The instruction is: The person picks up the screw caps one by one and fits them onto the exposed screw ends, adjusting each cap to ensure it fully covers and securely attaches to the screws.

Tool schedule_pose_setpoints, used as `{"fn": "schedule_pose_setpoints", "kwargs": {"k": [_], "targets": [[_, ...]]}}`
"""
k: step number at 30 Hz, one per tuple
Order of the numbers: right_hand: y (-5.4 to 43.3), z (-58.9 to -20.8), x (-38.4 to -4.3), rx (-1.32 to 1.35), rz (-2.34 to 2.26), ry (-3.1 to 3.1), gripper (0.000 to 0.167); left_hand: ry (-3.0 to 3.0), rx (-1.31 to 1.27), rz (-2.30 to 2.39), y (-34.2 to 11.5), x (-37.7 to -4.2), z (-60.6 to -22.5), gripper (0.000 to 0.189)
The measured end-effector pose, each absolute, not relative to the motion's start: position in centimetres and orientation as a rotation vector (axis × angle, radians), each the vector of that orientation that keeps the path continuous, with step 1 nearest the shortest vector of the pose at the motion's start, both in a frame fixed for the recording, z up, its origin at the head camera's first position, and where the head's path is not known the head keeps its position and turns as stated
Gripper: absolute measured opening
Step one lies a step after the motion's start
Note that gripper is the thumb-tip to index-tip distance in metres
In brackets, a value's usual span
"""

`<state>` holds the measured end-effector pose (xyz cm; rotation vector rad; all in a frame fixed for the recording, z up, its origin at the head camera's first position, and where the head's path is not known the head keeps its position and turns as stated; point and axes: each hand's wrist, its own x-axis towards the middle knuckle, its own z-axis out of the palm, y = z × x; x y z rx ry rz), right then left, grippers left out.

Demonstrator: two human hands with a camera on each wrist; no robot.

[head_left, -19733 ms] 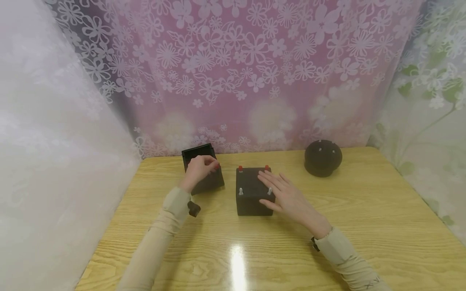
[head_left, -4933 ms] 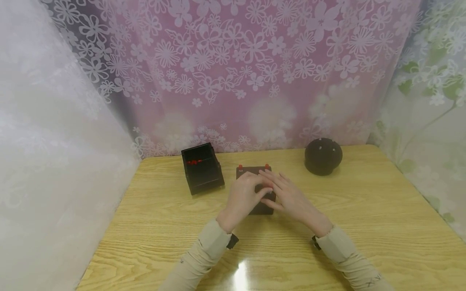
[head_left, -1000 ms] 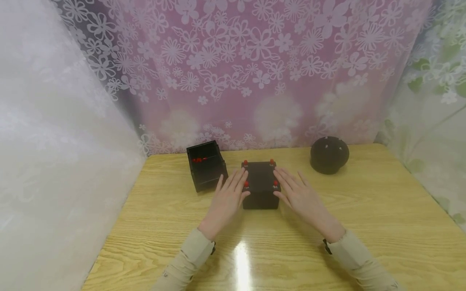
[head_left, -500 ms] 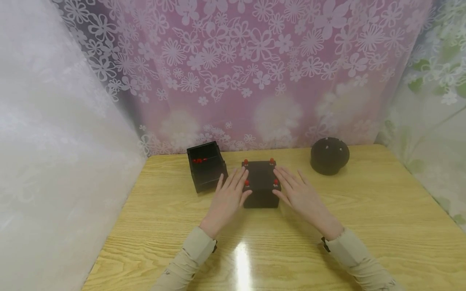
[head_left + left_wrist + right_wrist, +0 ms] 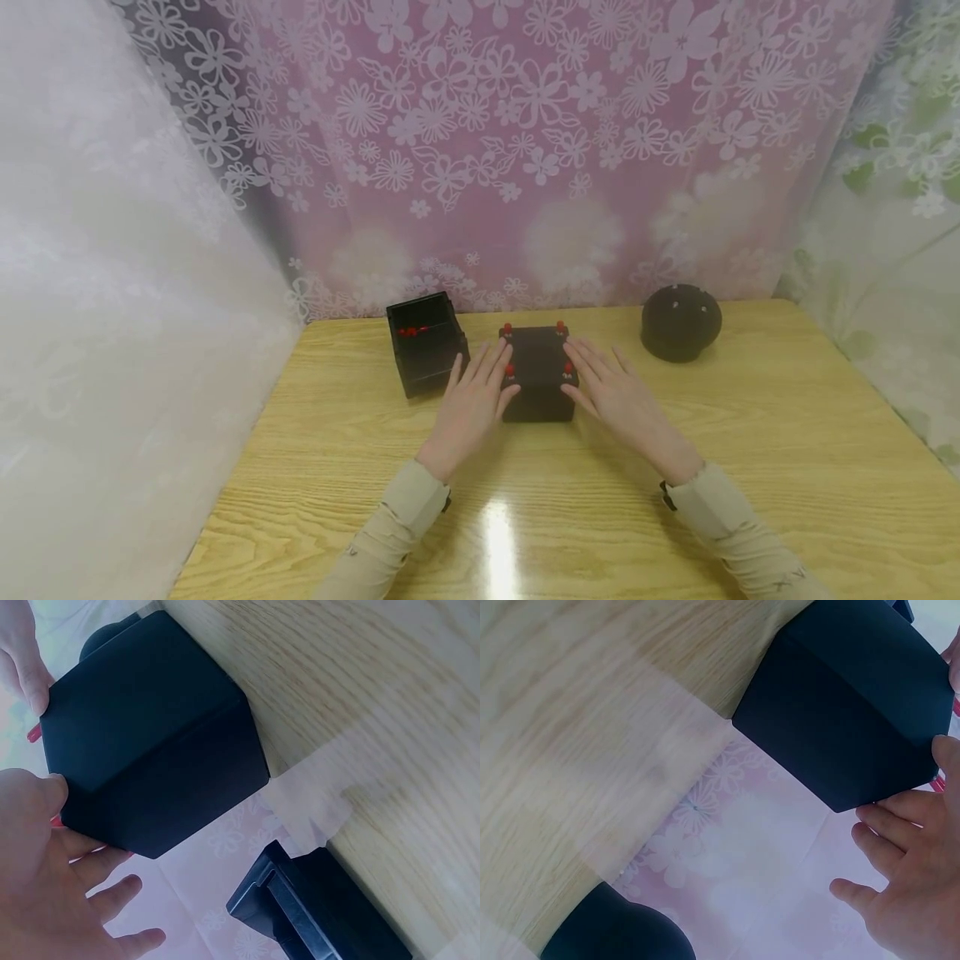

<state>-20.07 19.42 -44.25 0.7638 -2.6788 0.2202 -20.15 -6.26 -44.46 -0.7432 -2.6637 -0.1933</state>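
A black box (image 5: 538, 358) stands in the middle of the table. At each corner of its top sits a small red cap (image 5: 510, 370) on a metal post. My left hand (image 5: 463, 412) lies along the box's left side, its fingers nearly straight and the thumb at the near edge. On the opposite side my right hand (image 5: 626, 408) touches the box in the same way. Both wrist views show thumb and fingertips against the box's upper edges. Whether the box's underside rests on the table, I cannot tell.
An open black bin (image 5: 431, 362) stands just left of the box, with several red pieces (image 5: 411, 332) inside. At the back right is a rounded black object (image 5: 678, 325) with silver studs. A floral cloth (image 5: 540, 158) hangs behind the wooden table (image 5: 600, 525).
Earlier the front posts were bare, and my left hand went from the bin to the box's posts. Now red caps top them. Over the last second the box has shifted slightly up in view.
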Motion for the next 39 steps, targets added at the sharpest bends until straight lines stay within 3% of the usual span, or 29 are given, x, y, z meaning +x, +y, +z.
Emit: {"fn": "schedule_pose_setpoints", "kwargs": {"k": [39], "targets": [[19.0,-44.2,-23.4,0.752,0.242,-2.692,0.071,-2.745,-0.702,-0.165,-6.1,-23.7,-44.2,0.061]]}}
